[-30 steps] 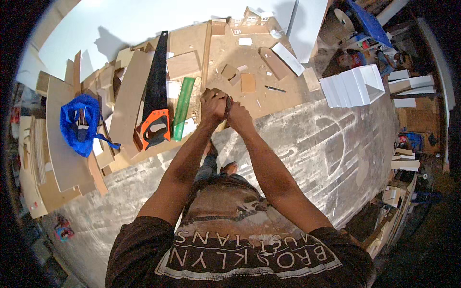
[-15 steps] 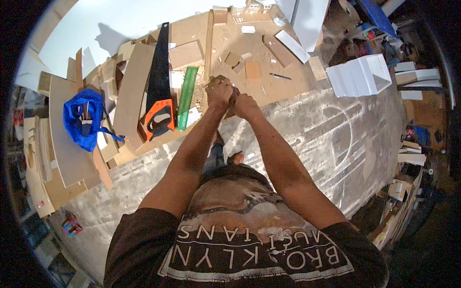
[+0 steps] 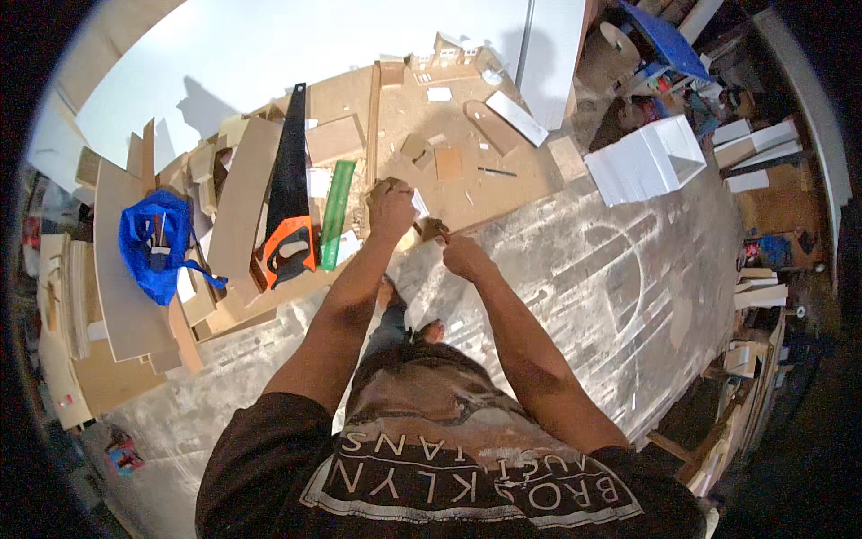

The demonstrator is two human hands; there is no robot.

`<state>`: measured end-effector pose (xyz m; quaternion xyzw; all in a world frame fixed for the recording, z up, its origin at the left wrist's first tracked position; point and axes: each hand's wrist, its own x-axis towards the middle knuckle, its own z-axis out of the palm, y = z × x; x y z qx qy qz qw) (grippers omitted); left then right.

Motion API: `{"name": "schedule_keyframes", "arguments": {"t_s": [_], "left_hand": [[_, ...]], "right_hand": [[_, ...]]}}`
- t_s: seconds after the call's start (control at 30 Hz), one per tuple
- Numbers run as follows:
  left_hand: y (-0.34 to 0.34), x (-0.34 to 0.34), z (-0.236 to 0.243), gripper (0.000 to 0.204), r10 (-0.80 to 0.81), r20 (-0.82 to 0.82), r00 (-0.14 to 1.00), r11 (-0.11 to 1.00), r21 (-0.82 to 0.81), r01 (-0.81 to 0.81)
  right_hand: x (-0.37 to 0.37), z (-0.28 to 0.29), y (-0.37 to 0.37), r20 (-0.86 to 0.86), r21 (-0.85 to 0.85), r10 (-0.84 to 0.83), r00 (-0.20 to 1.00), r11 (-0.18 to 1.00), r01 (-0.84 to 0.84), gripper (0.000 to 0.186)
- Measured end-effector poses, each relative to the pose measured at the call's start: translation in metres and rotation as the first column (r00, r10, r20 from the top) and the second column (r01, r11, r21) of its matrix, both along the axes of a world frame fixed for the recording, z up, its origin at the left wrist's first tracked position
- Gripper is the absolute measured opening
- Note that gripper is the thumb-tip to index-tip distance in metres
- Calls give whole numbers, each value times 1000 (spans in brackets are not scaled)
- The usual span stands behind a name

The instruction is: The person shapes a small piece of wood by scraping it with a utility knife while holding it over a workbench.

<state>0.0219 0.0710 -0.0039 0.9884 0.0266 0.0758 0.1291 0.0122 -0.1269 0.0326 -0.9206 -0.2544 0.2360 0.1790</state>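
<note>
My left hand is closed over the near edge of the brown worktop, its fingers bent round something I cannot make out. Lower and to the right, my right hand is closed at one end of a small brown piece, whose kind is unclear. A narrow white strip shows beside the left hand. Left of the hands lie a green ruler and a handsaw with an orange and black handle. Beyond them rest a small tan square and a dark pencil-like stick.
A blue fabric bag with tools sits among wood offcuts at the left. A white box stands at the right. A small model house is at the far edge, and the scuffed floor lies below the worktop.
My hands have moved apart; the right one is lower, with the small brown piece now showing between them. The view has shifted, so the worktop appears lower.
</note>
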Motion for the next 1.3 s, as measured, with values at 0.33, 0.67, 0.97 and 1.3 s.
{"name": "schedule_keyframes", "arguments": {"t_s": [0.33,0.67,0.97,1.3], "left_hand": [[-2,-5,7,30,-3,-54,999,997,-79,-1],[-7,-4,1,23,42,120,992,993,-116,-27],[-7,-2,-18,23,23,157,987,999,-35,-17],[-13,7,-1,22,23,-38,999,1000,21,-22]], "right_hand": [[48,-43,49,19,-18,-107,994,994,107,38],[49,-76,53,234,21,33,972,999,-40,43],[63,-7,71,-114,-164,-138,984,979,119,38],[33,0,47,-79,-211,9,997,977,-25,33]]}}
